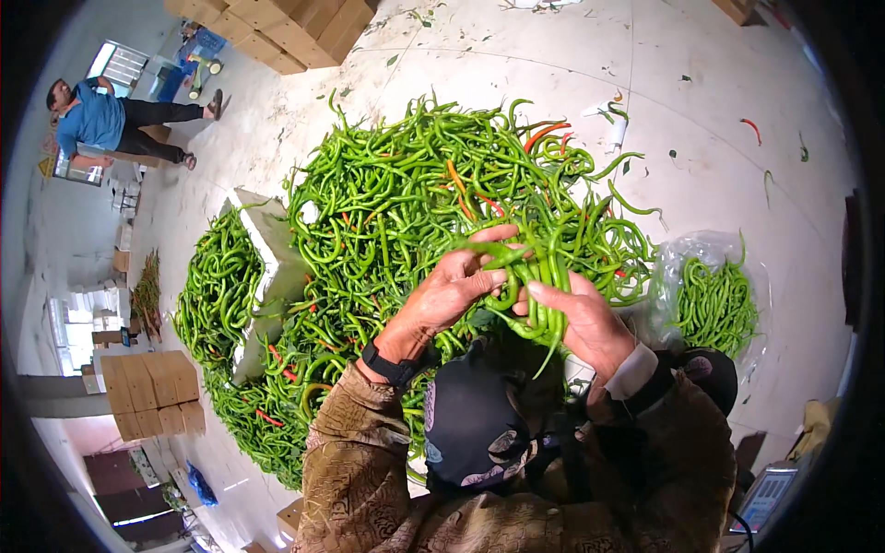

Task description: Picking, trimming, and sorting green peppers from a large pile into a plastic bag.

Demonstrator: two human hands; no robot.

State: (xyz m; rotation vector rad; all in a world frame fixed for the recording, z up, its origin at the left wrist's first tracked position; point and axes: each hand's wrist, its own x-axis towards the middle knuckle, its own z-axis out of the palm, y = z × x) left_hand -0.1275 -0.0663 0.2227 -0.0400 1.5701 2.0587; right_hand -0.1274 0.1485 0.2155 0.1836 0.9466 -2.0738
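My right hand (590, 323) is closed around a small bunch of long green chili peppers (550, 300), its thumb pressed across them. Close beside it, my left hand (447, 290) pinches a green chili pepper (498, 252) between thumb and fingers, touching the top of the bunch. Both hands are over the near side of a large heap of chili peppers (396, 184) on the floor. Most of the heap is green, with a few red and orange ones mixed in. Some of my fingertips are hidden behind the peppers.
Left of the heap, a white foam box (277, 241) lies among more peppers. A clear plastic bag (666, 267) of green peppers stands to the right. Cardboard boxes (152, 392) are stacked at the left. A person (101, 120) stands at the far left. At lower right is a scale-like device (767, 498).
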